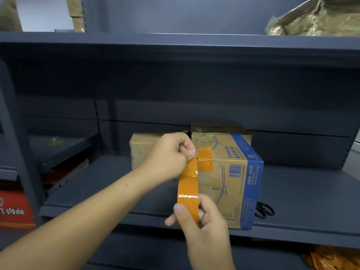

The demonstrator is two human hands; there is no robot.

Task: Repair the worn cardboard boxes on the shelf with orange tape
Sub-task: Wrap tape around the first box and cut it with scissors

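A strip of orange tape (pixel 188 182) is being pinched at its upper end by the left hand (pixel 171 154), while the roll below is being gripped by the right hand (pixel 202 217). The strip is being held before the cardboard box (pixel 229 178) (blue-edged, already patched), which is sitting on the grey shelf (pixel 303 193) beside black scissors (pixel 264 210).

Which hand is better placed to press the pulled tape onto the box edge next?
Probably left: the left hand pinches the orange tape end beside the box; the right hand holds the roll lower.

Glossy orange tape (pixel 188 184), tan box (pixel 229 178) with blue edge band and blue fan drawings, dark grey shelf (pixel 303 193), black scissors (pixel 264 210), red carton (pixel 15 209) with white lettering
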